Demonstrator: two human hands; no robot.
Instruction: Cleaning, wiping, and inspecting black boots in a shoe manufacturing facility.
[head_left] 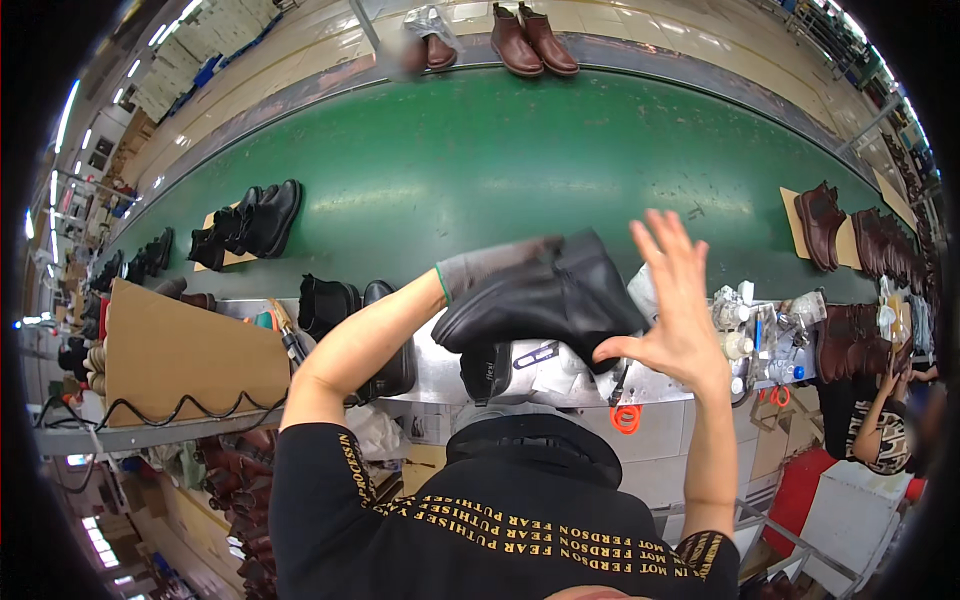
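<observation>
A black leather ankle boot (525, 305) is held up over the metal ledge, lying on its side with the toe to the left. My left hand (490, 266), in a grey glove with a green cuff, grips it from the far side; the boot covers part of its fingers. By the heel, my right hand (675, 315) is bare and open, fingers spread upward. Its thumb reaches the boot's edge, and whether it touches I cannot tell. Beneath the held boot, another black boot (485, 372) is partly visible. More black boots (328, 303) stand by my left forearm.
A green conveyor belt (480, 170) runs beyond the ledge, carrying black boots (265, 220) left and brown boots (820, 228) right. White bottles (736, 346) crowd the ledge at right. Orange-handled scissors (626, 418) hang at its edge. A cardboard sheet (190, 350) stands left; a co-worker (880, 430) is far right.
</observation>
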